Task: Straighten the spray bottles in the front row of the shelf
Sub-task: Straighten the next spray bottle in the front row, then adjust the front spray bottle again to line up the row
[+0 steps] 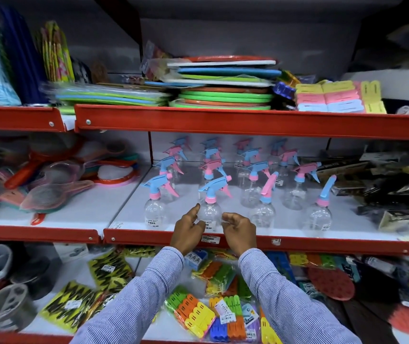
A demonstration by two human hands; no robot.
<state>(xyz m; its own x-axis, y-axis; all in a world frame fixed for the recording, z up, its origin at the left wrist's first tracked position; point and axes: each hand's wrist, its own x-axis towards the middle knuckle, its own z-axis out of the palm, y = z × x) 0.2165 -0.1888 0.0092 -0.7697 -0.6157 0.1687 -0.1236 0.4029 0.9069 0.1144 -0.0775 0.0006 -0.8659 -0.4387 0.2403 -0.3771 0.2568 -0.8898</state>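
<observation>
Head view. Middle shelf (297,240), red front lip, white deck. Clear spray bottles stand in rows on it; four in the front row.

Front row, left to right:
- leftmost bottle (155,209): blue trigger head, pink collar, upright, nozzle pointing left.
- second bottle (209,214): blue head, pink collar, upright, nozzle left, price sticker low on its body.
- third bottle (263,212): pink head turned so it is seen end-on.
- fourth bottle (318,214): blue head, also seen end-on.

Left hand (188,232): fingers curled loosely, thumb tip at the left shoulder of the second bottle; contact likely, firm grip not confirmed.
Right hand (239,230): fingers half-curled just beside the bottle's right side; cannot tell whether they touch.

Both striped sleeves (285,294) reach up over clothes-peg packs (198,311) on the lower shelf.
</observation>
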